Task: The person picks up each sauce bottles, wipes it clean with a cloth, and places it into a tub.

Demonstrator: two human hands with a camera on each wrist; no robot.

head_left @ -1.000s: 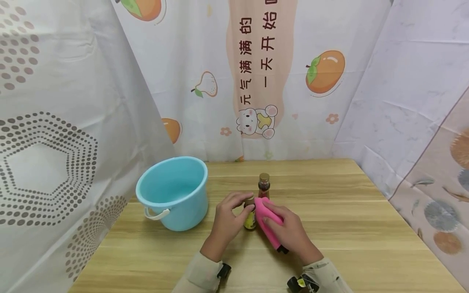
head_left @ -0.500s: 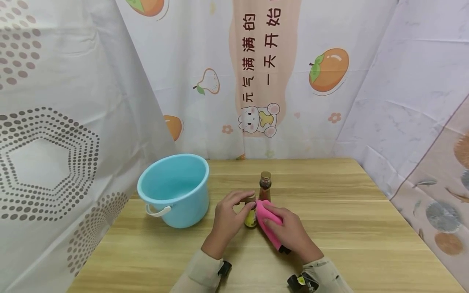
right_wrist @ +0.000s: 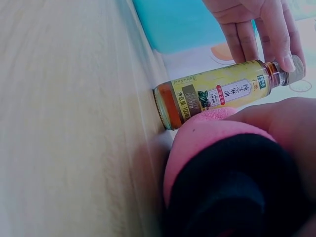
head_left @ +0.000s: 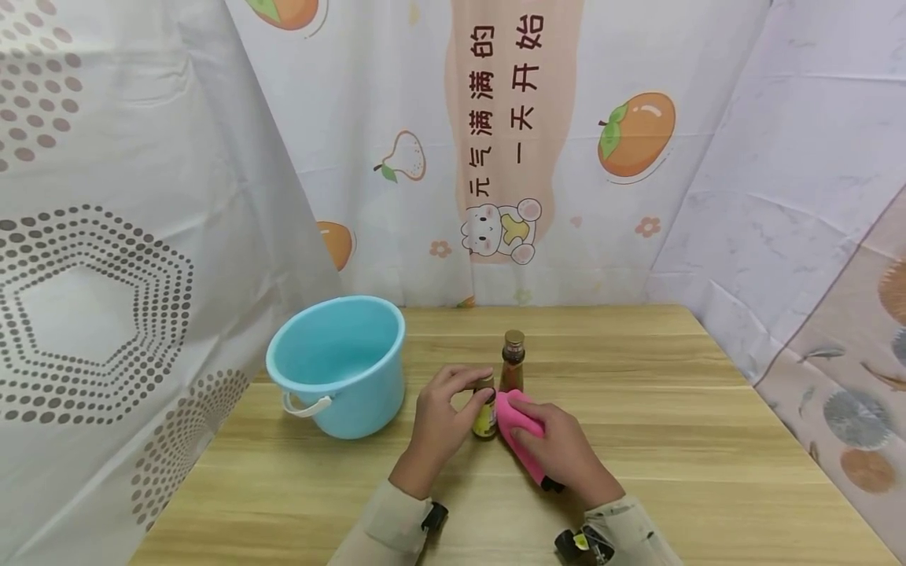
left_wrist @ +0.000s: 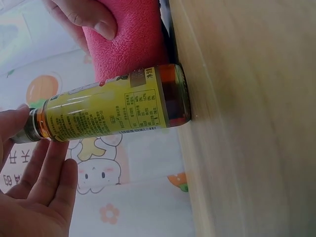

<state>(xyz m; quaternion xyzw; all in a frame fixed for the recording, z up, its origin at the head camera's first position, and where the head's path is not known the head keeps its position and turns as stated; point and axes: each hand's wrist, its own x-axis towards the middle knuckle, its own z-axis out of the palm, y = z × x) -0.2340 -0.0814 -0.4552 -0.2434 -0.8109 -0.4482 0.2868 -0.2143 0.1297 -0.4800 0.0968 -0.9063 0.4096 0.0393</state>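
Observation:
My left hand (head_left: pixel 440 420) pinches the neck and cap of a small sesame oil bottle (head_left: pixel 484 423). The bottle stands upright on the table, and its yellow label (left_wrist: pixel 106 111) shows clearly in the left wrist view. My right hand (head_left: pixel 561 446) grips a fuzzy pink plush item (head_left: pixel 521 440), which has a black end (right_wrist: pixel 237 182) towards me. Its upper end lies against the bottle's right side. Behind them stands a taller dark bottle (head_left: pixel 513 362) with a gold cap, its lower part hidden by the pink item.
A light blue bucket (head_left: pixel 368 405) with a white handle (head_left: pixel 306 406) stands at the left of the wooden table (head_left: pixel 637 409). Patterned curtains (head_left: pixel 425 275) hang behind the table and along both sides.
The head view has tilted slightly. The pink item has slid a little towards me along the bottle, showing more of the dark bottle behind. My left hand keeps its pinch on the sesame oil bottle.

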